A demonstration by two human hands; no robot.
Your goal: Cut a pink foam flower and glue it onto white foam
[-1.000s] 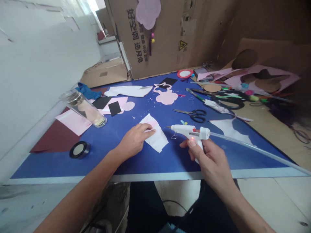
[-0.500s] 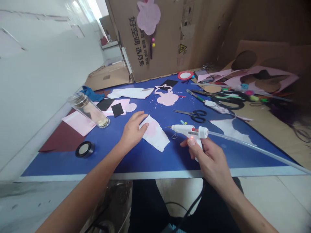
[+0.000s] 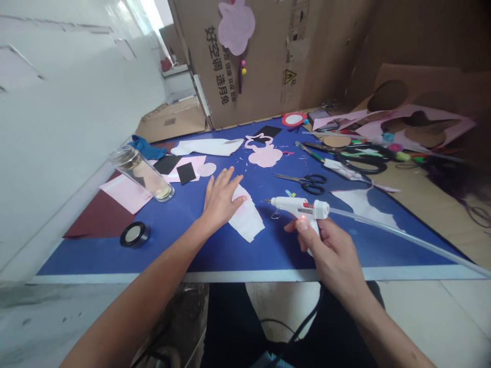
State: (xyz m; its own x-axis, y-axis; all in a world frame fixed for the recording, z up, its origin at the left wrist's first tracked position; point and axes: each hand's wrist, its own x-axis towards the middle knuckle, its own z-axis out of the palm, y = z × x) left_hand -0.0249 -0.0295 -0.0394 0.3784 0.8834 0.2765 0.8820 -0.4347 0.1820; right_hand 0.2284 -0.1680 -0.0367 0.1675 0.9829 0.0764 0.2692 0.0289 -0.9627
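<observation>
My left hand [image 3: 221, 198] lies flat with fingers stretched out on the left part of a white paper piece [image 3: 247, 219] on the blue board [image 3: 192, 240]. My right hand [image 3: 330, 250] is wrapped round the grip of a white glue gun [image 3: 299, 207]; its red light glows. The nozzle points left, just right of the paper and clear of it. A long clear glue stick [image 3: 402, 235] trails from the gun's back toward the right.
Black-handled scissors [image 3: 307, 180] lie behind the gun. A glass jar [image 3: 141, 173] lies on its side at the left, a black tape roll [image 3: 134, 234] nearer me. Pink cut-outs [image 3: 264, 153], black squares and white paper sit farther back. A cardboard box [image 3: 268, 51] stands behind.
My left hand has slid farther back along the paper's left edge and spread its fingers flat. The glue gun hand has stayed almost still.
</observation>
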